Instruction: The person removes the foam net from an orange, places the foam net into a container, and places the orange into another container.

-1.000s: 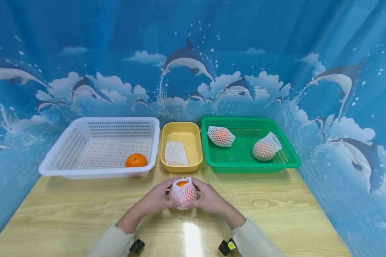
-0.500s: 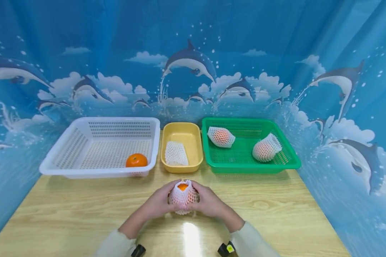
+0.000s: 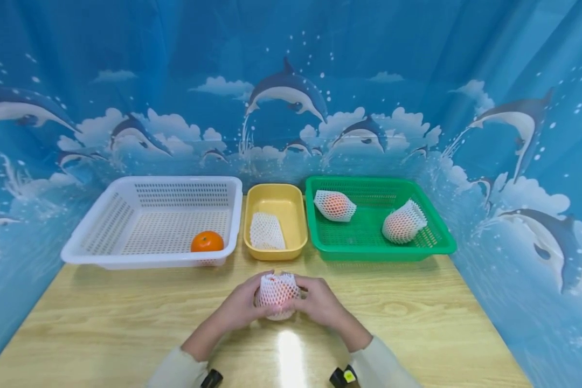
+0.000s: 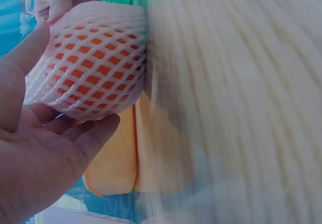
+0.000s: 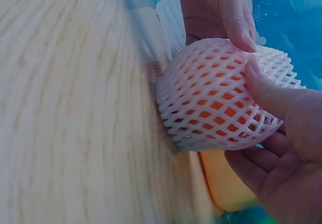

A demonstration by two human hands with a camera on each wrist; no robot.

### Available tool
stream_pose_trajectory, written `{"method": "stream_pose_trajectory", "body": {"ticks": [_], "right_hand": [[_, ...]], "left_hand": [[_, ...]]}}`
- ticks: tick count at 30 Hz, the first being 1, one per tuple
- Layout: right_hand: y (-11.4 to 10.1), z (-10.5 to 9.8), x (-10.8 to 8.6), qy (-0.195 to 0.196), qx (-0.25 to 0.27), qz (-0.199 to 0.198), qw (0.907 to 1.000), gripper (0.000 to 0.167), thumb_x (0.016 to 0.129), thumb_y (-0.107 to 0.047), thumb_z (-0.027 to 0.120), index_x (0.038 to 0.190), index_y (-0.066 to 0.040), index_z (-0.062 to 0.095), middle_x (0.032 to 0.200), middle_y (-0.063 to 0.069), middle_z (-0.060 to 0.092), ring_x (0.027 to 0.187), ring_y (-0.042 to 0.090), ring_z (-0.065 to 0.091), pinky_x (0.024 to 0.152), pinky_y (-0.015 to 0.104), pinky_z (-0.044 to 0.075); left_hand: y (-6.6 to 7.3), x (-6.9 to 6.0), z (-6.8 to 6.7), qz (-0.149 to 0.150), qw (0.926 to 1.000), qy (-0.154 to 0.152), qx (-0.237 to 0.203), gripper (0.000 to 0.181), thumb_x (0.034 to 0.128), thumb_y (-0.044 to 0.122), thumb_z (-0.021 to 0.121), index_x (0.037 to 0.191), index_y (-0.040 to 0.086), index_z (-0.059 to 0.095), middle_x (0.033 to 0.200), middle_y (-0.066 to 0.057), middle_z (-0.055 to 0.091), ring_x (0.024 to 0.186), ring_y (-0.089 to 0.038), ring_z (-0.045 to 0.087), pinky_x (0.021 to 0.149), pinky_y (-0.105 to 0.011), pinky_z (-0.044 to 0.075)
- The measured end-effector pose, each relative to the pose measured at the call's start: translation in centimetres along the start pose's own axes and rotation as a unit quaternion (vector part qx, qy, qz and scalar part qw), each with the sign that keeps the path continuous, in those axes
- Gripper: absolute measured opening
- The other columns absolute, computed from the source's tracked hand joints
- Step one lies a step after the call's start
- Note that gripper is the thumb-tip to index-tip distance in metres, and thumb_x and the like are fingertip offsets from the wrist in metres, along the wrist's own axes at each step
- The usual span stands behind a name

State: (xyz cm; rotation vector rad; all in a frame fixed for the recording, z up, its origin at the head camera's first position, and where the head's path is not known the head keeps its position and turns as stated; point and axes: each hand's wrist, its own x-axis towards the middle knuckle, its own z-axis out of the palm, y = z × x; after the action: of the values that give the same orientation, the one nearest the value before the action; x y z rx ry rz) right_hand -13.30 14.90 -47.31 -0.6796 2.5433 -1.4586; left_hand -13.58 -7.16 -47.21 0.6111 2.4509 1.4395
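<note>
Hands (image 3: 242, 305) (image 3: 318, 305) — half curled — grip a netted orange (image 3: 278, 295).

A curtained-off tabletop workspace: dolphin-print curtain (image 3: 174, 43) behind and beside a wood-grain table (image 3: 417, 307).

Two hands (image 3: 239, 307) (image 3: 321, 303), three netted fruits (image 3: 278, 295) (image 3: 335, 206) (image 3: 403, 223); one bare orange (image 3: 207, 241), at least one loose net (image 3: 265, 231); two baskets (image 3: 150, 261) (image 3: 383, 254), one tray (image 3: 271, 202), two sleeves (image 3: 177, 368) (image 3: 382, 365), one bench (image 3: 417, 312).
</note>
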Motion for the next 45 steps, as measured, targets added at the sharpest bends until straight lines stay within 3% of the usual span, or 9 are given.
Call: {"method": "stream_pose_trajectory", "body": {"ticks": [8, 11, 19, 24, 33, 42, 45], "right_hand": [[0.0, -0.1, 0.1, 0.023, 0.029, -0.003, 0.9993, 0.04, 0.081, -0.027, 0.077, 0.117, -0.009, 0.069, 0.122, 0.003, 0.067, 0.11, 0.018, 0.064, 0.094, 0.027, 0.051], [-0.3, -0.2, 0.1, 0.011, 0.031, 0.0, 0.9994, 0.044, 0.082, -0.026, 0.076, 0.121, -0.007, 0.066, 0.121, 0.004, 0.068, 0.111, 0.019, 0.064, 0.095, 0.027, 0.05], [-0.6, -0.4, 0.4, -0.037, 0.034, 0.027, 0.9984, 0.078, 0.079, -0.032, 0.08, 0.144, -0.01, 0.043, 0.137, 0.004, 0.055, 0.122, 0.022, 0.055, 0.104, 0.039, 0.044], [-0.6, 0.1, 0.6, -0.064, 0.033, 0.034, 0.9968, 0.076, 0.077, -0.031, 0.082, 0.141, -0.013, 0.046, 0.133, 0.001, 0.058, 0.119, 0.018, 0.056, 0.104, 0.038, 0.044], [-0.7, 0.3, 0.7, -0.066, 0.028, 0.05, 0.9962, 0.07, 0.074, -0.032, 0.083, 0.135, -0.017, 0.052, 0.126, -0.004, 0.061, 0.112, 0.013, 0.058, 0.103, 0.036, 0.045], [-0.6, -0.1, 0.7, -0.055, -0.005, 0.047, 0.9974, 0.052, 0.077, -0.032, 0.081, 0.123, -0.014, 0.062, 0.117, -0.003, 0.067, 0.106, 0.012, 0.062, 0.097, 0.033, 0.049], [-0.5, -0.3, 0.7, -0.046, -0.014, 0.042, 0.998, 0.048, 0.08, -0.032, 0.078, 0.12, -0.011, 0.064, 0.118, 0.0, 0.068, 0.111, 0.016, 0.062, 0.1, 0.037, 0.048]], "left_hand": [[0.0, 0.0, -0.2, -0.006, 1.0, 0.004, -0.002, 0.08, 0.0816, 0.031, 0.077, 0.144, -0.002, 0.04, 0.14, -0.018, 0.051, 0.128, -0.035, 0.049, 0.109, -0.052, 0.035], [0.0, -0.1, -0.2, -0.005, 0.9999, 0.003, -0.008, 0.078, 0.0825, 0.034, 0.076, 0.143, -0.001, 0.042, 0.136, -0.016, 0.054, 0.125, -0.033, 0.052, 0.107, -0.05, 0.039], [0.0, -0.2, -0.5, -0.002, 0.9999, 0.017, 0.0, 0.064, 0.0812, 0.032, 0.076, 0.135, 0.005, 0.054, 0.127, -0.011, 0.062, 0.115, -0.028, 0.06, 0.098, -0.045, 0.049], [0.1, -0.2, -0.7, -0.004, 0.9996, 0.023, 0.013, 0.056, 0.0824, 0.027, 0.076, 0.13, 0.004, 0.058, 0.122, -0.011, 0.065, 0.11, -0.026, 0.063, 0.095, -0.042, 0.052], [0.2, -0.2, -0.9, -0.006, 0.9985, 0.042, 0.035, 0.037, 0.0815, 0.027, 0.077, 0.111, 0.007, 0.069, 0.1, -0.001, 0.072, 0.09, -0.013, 0.065, 0.082, -0.03, 0.056], [0.1, -0.1, -1.0, -0.021, 0.9996, 0.019, 0.009, 0.054, 0.0817, 0.03, 0.077, 0.124, 0.002, 0.06, 0.116, -0.012, 0.067, 0.105, -0.024, 0.065, 0.089, -0.033, 0.055], [0.0, -0.1, -1.0, -0.022, 0.9997, 0.008, 0.005, 0.062, 0.0809, 0.03, 0.078, 0.131, 0.001, 0.055, 0.124, -0.014, 0.063, 0.112, -0.028, 0.062, 0.093, -0.037, 0.053]]}}
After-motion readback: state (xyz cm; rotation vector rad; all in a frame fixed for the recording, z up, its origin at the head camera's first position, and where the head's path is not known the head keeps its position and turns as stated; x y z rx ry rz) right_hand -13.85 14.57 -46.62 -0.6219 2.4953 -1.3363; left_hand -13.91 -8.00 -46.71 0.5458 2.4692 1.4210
